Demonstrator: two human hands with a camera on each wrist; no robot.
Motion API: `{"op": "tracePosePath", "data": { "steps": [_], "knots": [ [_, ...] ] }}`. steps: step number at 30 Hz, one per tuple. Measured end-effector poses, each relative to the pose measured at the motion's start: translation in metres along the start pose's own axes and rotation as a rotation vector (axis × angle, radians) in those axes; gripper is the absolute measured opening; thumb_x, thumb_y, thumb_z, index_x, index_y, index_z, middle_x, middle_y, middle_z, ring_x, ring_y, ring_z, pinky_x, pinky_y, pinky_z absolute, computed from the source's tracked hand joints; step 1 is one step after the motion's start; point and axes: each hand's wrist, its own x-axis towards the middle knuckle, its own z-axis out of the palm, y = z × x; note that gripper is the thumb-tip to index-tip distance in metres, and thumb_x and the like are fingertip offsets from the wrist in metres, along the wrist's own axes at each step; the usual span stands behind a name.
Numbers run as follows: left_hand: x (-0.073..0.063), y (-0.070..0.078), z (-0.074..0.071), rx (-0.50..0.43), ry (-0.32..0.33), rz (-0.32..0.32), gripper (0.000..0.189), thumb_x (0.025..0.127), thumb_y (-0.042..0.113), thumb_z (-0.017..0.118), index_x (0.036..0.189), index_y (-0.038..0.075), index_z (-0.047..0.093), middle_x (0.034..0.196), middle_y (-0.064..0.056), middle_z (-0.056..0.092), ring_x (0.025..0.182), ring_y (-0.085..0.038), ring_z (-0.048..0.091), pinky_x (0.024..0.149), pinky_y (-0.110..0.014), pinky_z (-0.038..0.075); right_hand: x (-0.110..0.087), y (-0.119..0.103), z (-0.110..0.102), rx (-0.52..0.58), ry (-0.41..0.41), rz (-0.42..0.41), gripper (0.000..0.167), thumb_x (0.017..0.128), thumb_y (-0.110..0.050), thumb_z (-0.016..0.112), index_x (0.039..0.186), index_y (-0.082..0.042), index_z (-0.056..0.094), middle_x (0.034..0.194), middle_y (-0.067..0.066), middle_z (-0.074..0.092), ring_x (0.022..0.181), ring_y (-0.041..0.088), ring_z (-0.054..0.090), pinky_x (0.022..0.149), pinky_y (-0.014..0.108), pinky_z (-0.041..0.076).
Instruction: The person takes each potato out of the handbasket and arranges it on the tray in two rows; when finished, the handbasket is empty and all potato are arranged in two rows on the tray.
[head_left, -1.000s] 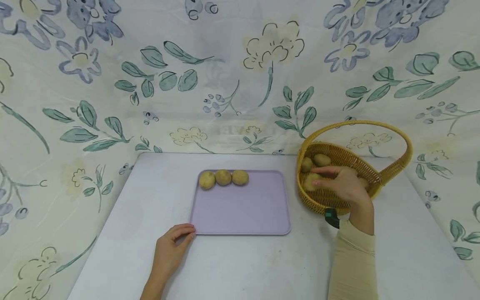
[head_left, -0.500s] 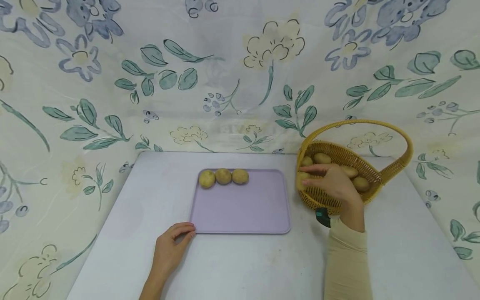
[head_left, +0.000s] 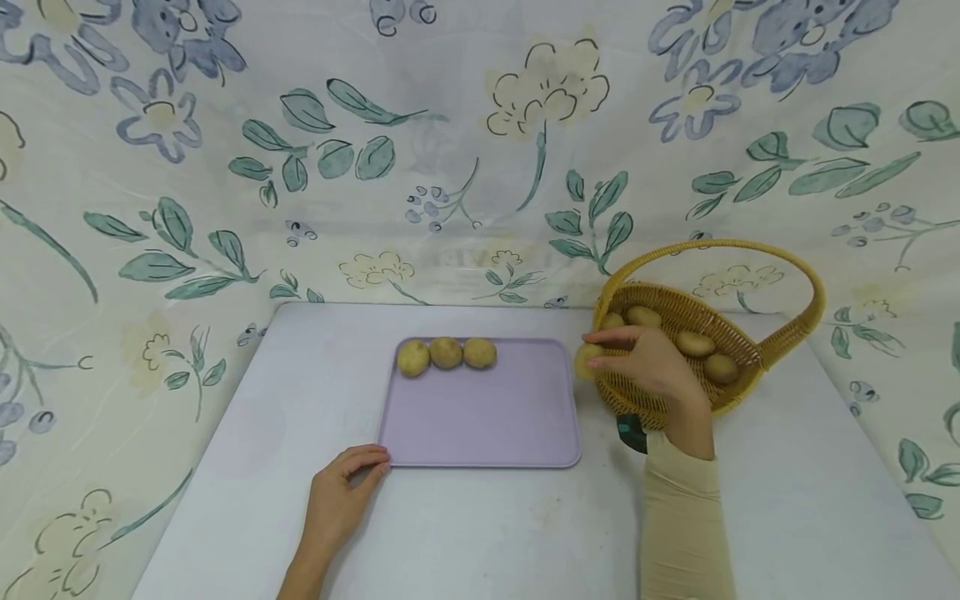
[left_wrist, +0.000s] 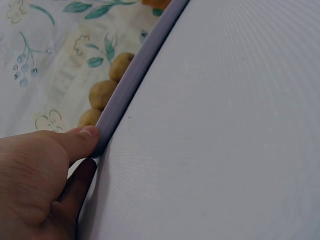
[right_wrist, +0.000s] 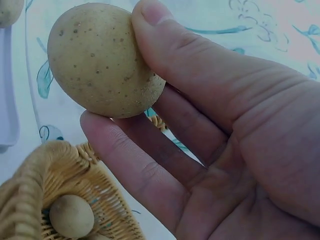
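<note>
A potato (right_wrist: 102, 60) is pinched between the thumb and fingertips of my right hand (head_left: 651, 367), held up at the basket's left rim in the head view. My left hand (head_left: 347, 492) grips the lilac tray (head_left: 480, 417) at its near left corner, with the thumb (left_wrist: 82, 140) against the rim in the left wrist view. Three potatoes (head_left: 447, 353) lie in a row along the tray's far edge, from its left corner. Several more potatoes (head_left: 695, 343) lie in the wicker basket (head_left: 675, 304); my right hand hides part of its inside.
The basket stands at the right of the white table (head_left: 480, 533), and its tall handle (head_left: 712, 244) arches over the top. A floral cloth (head_left: 450, 167) hangs behind the table and at both sides. A dark device (head_left: 632, 433) sits at my right wrist.
My right hand has moved left with the potato, from over the basket's inside to its left rim. Potatoes at the basket's right show more. The left hand stays at the tray corner.
</note>
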Motion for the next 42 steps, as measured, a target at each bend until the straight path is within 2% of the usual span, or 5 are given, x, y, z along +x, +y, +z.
{"op": "tracePosePath", "data": {
  "steps": [5, 14, 20, 27, 42],
  "knots": [
    [0.0, 0.0, 0.0, -0.001, 0.007, 0.001, 0.014, 0.088, 0.011, 0.08, 0.098, 0.02, 0.081, 0.116, 0.003, 0.076, 0.12, -0.026, 0.068, 0.093, 0.01, 0.027, 0.005, -0.003, 0.005, -0.008, -0.001, -0.011, 0.046, 0.086, -0.038, 0.083, 0.125, -0.018, 0.074, 0.133, 0.012, 0.067, 0.131, 0.032, 0.056, 0.111, 0.051, 0.046],
    [0.001, 0.0, 0.001, -0.011, 0.007, 0.007, 0.014, 0.088, 0.01, 0.08, 0.098, 0.02, 0.081, 0.115, 0.003, 0.076, 0.12, -0.026, 0.069, 0.093, 0.009, 0.028, 0.011, -0.014, 0.016, 0.042, -0.016, -0.058, 0.042, 0.086, -0.032, 0.084, 0.123, -0.016, 0.075, 0.126, 0.01, 0.071, 0.119, 0.024, 0.059, 0.088, 0.027, 0.052],
    [0.0, 0.0, 0.001, -0.006, 0.009, 0.003, 0.014, 0.088, 0.011, 0.08, 0.098, 0.02, 0.081, 0.116, 0.003, 0.076, 0.12, -0.026, 0.068, 0.093, 0.009, 0.027, 0.019, -0.022, 0.025, 0.074, -0.018, -0.14, 0.041, 0.084, -0.024, 0.085, 0.121, -0.009, 0.075, 0.118, 0.009, 0.076, 0.116, 0.026, 0.066, 0.092, 0.029, 0.055],
    [0.0, 0.0, 0.0, -0.006, -0.003, -0.013, 0.014, 0.088, 0.011, 0.08, 0.099, 0.02, 0.08, 0.117, 0.003, 0.076, 0.122, -0.026, 0.068, 0.093, 0.009, 0.027, 0.023, -0.031, 0.036, 0.142, -0.027, -0.127, 0.04, 0.083, -0.023, 0.087, 0.12, -0.012, 0.076, 0.119, 0.007, 0.076, 0.124, 0.027, 0.065, 0.103, 0.047, 0.054],
    [0.0, 0.0, -0.001, -0.019, -0.019, -0.034, 0.014, 0.089, 0.013, 0.079, 0.101, 0.021, 0.08, 0.119, 0.004, 0.075, 0.124, -0.024, 0.067, 0.094, 0.008, 0.029, 0.033, -0.047, 0.055, 0.207, -0.027, -0.099, 0.041, 0.082, -0.023, 0.088, 0.12, -0.014, 0.076, 0.124, 0.004, 0.075, 0.126, 0.026, 0.063, 0.103, 0.045, 0.054]
  ]
}}
